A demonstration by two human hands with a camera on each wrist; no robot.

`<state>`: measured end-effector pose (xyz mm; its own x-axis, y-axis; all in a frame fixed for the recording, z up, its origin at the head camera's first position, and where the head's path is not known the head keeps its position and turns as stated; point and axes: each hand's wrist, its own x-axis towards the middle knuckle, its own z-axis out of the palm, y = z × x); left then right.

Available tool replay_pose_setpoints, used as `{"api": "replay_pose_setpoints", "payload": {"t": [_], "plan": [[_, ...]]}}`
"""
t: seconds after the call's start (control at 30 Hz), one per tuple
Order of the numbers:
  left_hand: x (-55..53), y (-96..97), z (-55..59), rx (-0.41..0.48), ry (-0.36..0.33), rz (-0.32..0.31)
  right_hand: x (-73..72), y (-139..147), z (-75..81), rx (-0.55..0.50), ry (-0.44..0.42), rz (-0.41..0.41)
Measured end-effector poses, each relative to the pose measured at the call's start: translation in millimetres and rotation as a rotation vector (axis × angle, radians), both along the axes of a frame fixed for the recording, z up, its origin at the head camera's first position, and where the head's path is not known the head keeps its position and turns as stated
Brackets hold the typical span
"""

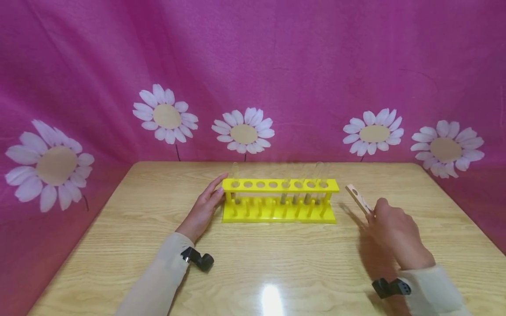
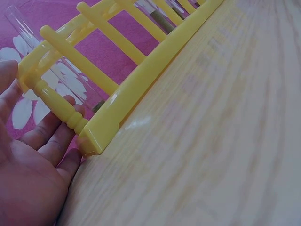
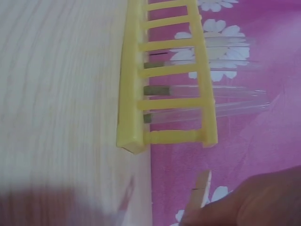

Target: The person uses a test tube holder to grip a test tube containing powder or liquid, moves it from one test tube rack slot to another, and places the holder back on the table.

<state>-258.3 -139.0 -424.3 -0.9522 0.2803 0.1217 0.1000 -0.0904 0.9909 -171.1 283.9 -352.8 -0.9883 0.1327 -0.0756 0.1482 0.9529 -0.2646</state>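
On the pale wood-grained table (image 1: pixel 237 272), a yellow plastic rack with round holes and slim pegs (image 1: pixel 279 189) is placed forward and left of the right hand (image 1: pixel 399 232), its long axis laid from side to side. By this hand a flat, pale wooden clamp (image 1: pixel 359 199) is pinched, its tip kept near the rack's right end, apart from it. The left end is held by the left hand (image 1: pixel 202 210), fingers loosely bent. In the holes, smooth transparent tubes (image 3: pixel 186 91) are stood, dark matter being seen at their bottoms.
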Motion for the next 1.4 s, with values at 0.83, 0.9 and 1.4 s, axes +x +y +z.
{"api": "replay_pose_setpoints", "payload": {"t": [0.83, 0.9, 1.4], "plan": [[-1.4, -1.3, -1.6, -0.034, 0.007, 0.002, 8.3, -16.9, 13.5, -0.032, 0.549, -0.038], [-1.4, -2.1, -1.1, -0.032, 0.014, 0.004, 8.2, -19.7, 15.8, -0.052, 0.566, -0.045], [-1.1, -0.8, -2.1, -0.013, 0.015, -0.005, 11.8, -33.6, 33.1, -0.130, 0.497, -0.117]]}}
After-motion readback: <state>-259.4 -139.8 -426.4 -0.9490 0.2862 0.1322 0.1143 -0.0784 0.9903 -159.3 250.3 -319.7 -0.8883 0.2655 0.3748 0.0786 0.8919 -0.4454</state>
